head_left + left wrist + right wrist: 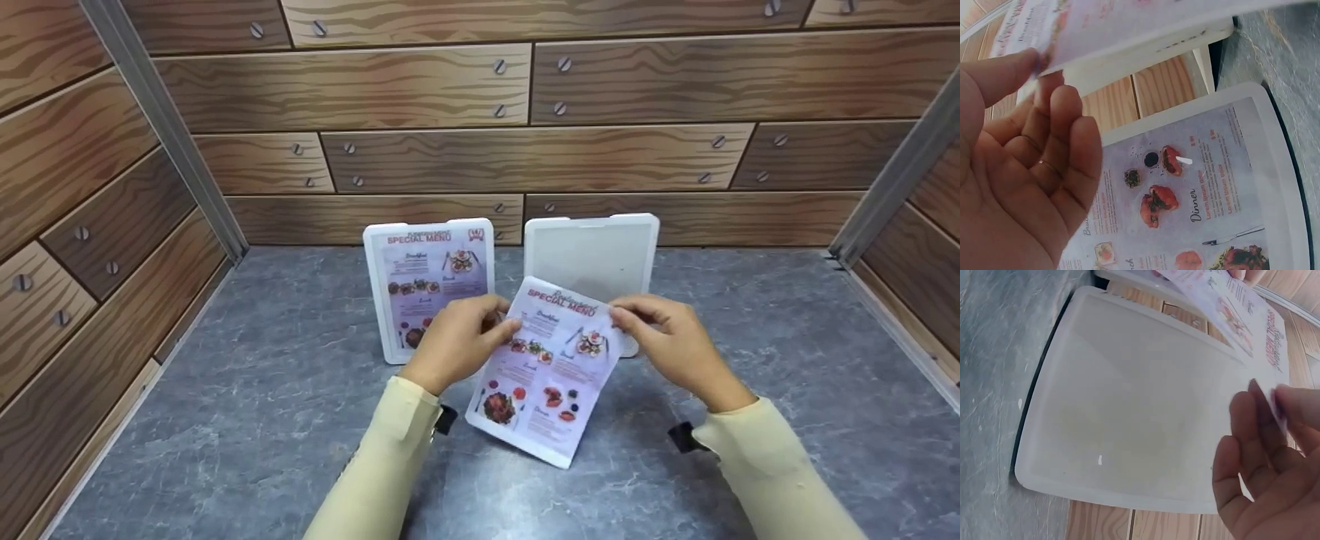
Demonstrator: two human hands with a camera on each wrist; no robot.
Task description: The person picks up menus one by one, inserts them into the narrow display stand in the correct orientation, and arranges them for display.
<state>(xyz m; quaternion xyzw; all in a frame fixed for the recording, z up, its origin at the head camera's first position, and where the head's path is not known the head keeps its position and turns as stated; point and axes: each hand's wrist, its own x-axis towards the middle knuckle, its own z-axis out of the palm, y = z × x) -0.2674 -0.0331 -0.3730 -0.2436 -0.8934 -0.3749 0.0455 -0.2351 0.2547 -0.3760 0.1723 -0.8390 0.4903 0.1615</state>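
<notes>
Both hands hold up a printed menu sheet [546,375], tilted, its top leaning to the left. My left hand [461,337] pinches its left edge between thumb and fingers, also seen in the left wrist view. On the right edge, near the top corner, my right hand [667,337] pinches the paper. Behind the sheet stands a white frame [589,251] with a blank face, which the right wrist view shows whole. Left of it stands a second white frame [379,300] with a like menu in it, partly hidden by my left hand.
The frames stand upright on a grey marbled table [285,420]. A wood-plank patterned wall [420,90] rises behind, with more such panels at both sides. Dark straps [446,420] sit at the wrists over pale sleeves.
</notes>
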